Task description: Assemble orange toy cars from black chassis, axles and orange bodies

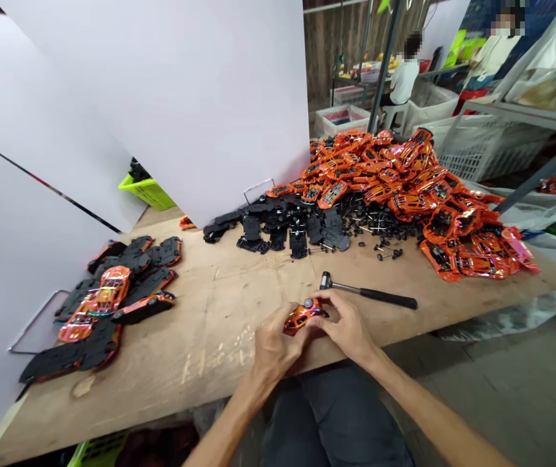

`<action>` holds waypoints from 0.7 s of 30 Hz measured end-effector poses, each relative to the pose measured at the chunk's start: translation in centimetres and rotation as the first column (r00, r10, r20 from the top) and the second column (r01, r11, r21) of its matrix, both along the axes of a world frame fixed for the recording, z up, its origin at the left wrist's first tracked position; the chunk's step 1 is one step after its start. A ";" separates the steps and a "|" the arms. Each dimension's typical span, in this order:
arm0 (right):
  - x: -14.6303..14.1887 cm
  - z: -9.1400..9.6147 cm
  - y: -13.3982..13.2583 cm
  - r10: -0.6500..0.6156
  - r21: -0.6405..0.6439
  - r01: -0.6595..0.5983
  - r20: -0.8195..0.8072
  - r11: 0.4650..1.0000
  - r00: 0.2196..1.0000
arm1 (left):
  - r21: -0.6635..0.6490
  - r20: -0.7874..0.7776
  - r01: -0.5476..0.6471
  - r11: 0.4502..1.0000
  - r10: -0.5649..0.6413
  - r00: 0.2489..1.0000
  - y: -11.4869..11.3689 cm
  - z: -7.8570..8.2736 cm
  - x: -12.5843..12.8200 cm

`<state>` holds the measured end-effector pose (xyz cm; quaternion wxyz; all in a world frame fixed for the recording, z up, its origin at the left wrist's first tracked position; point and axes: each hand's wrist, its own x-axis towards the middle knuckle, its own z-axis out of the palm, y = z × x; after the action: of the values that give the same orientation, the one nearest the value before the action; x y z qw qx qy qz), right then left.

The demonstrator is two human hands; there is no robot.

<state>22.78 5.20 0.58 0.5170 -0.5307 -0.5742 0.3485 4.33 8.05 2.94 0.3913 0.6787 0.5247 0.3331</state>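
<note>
My left hand (275, 344) and my right hand (343, 324) both grip a small shiny orange toy car (301, 318) just above the plywood workbench (219, 331). A round grey part sits on top of the car, partly covered by my fingers. Just beyond my right hand lies a small hammer (368, 292) with a metal head and black grip. Further back are a heap of orange car bodies (404, 188), black plastic chassis (278, 227) and loose black wheels on axles (379, 227). Joined orange-and-black cars (112, 305) lie to the left.
Tall white panels (161, 97) stand along the bench's far left side, with a green basket (147, 191) behind them. White crates (340, 120) and a co-worker (404, 78) are beyond the bench. A white mesh crate (482, 149) stands to the right.
</note>
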 end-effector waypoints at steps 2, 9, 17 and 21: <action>-0.3 0.1 0.0 -0.017 0.027 0.019 -0.073 0.999 0.997 | -0.174 0.297 -0.076 0.982 0.126 0.946 -0.1 0.4 0.7; -1.4 0.5 -0.3 0.005 0.094 -0.014 0.095 0.995 0.995 | -0.351 0.679 0.042 0.936 0.223 0.700 -1.2 0.0 1.2; 1.5 1.7 0.4 0.302 0.024 -0.336 0.378 0.942 0.875 | -0.170 0.248 0.030 0.985 0.014 0.969 -1.3 -0.5 -1.0; 0.3 0.1 -0.3 0.127 0.010 -0.132 0.229 0.991 0.965 | -0.101 0.245 0.040 0.994 -0.014 0.969 -1.4 -1.6 -0.6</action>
<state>23.10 4.92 0.65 0.4302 -0.5220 -0.6675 0.3111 3.76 6.61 1.38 0.4925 0.6183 0.4800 0.3806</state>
